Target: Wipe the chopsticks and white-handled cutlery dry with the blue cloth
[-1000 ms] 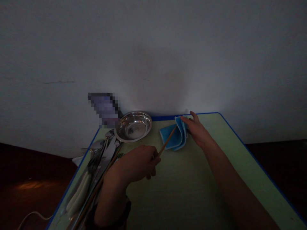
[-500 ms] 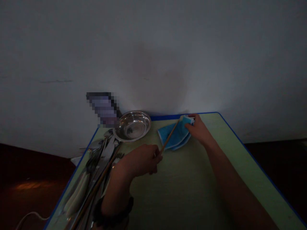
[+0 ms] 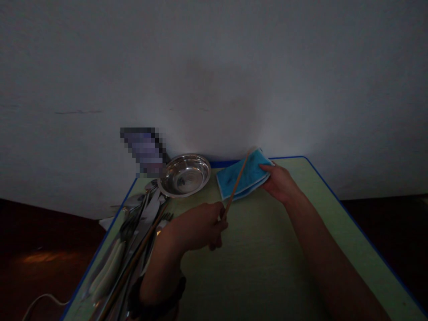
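My left hand (image 3: 209, 227) is closed around the lower end of a thin wooden chopstick (image 3: 236, 183), which slants up and to the right. Beyond it, the chopstick's far part lies across the front of a folded blue cloth (image 3: 230, 178) with pale edging and dark smudges. My right hand (image 3: 277, 180) pinches the cloth at its right edge, thumb on top and the other fingers behind it. Whether the chopstick's tip touches the cloth I cannot tell.
A shiny metal bowl (image 3: 184, 176) stands at the table's back left, beside a blurred-out propped device (image 3: 143, 151). Several forks, knives and spoons (image 3: 133, 227) lie along the left side of the green table (image 3: 254, 267) with its blue edge. A wall (image 3: 214, 80) rises behind.
My right hand has shifted its grip from the cloth's top corner to its right edge. The cloth has lifted and spread flatter. My left hand and the chopstick have barely moved.
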Tool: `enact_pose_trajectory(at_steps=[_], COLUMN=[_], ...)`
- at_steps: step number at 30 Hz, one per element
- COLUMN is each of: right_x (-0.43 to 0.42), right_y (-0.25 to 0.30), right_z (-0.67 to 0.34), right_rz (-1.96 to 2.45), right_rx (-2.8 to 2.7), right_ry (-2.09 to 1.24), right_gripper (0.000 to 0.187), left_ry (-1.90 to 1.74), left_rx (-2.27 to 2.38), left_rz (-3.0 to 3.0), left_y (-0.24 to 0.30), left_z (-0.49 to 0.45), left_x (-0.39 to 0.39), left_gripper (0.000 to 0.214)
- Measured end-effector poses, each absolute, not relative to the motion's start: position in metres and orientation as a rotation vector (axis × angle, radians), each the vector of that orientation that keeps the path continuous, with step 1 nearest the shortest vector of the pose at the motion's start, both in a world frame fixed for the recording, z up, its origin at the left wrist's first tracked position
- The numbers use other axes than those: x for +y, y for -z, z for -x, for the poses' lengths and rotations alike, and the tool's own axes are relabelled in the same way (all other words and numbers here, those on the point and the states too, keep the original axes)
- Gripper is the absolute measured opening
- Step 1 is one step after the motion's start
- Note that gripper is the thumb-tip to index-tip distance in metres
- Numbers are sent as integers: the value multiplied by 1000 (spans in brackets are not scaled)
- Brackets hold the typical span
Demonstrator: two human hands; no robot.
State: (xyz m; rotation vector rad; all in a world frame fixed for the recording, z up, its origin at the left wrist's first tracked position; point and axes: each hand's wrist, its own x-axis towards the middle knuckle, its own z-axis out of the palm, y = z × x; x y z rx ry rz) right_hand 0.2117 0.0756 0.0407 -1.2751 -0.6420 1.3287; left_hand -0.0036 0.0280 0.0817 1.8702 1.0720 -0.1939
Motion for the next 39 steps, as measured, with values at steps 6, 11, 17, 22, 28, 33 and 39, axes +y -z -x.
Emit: enact_pose_trajectory(at_steps=[6,11,17,22,28,33,39], right_x=[70,71,73,71,69,67,69], right_y=[-63,-63,-54,-53,-48,-55,-54], right_z=[-214,-211,-199,-199,-195,-187,-186], right_rz=[832,894,854,866,755,740,809], right_rx=[-394,-310,-463,-474,-555,-579,-420], right_ry=[-1620,-1615,-1729,-1712,-1737,-1697,-1624], right_gripper=[26,34,28,31,32,37,31], left_ry=[231,213,202,207,220,217,223], left_rx=[1080,1089,1032,1048,1011,1011,1033], left_rz=[-1840,-1850,-1893,-1873,-1862,-1851,-1846], left_y=[-86,-88,-89,-91,-93,-93,-95], left_z=[1,2,1,0,-1,-2,2], left_x=[27,27,26,24,23,23,24], left_gripper=[20,19,18,17,18,18,20])
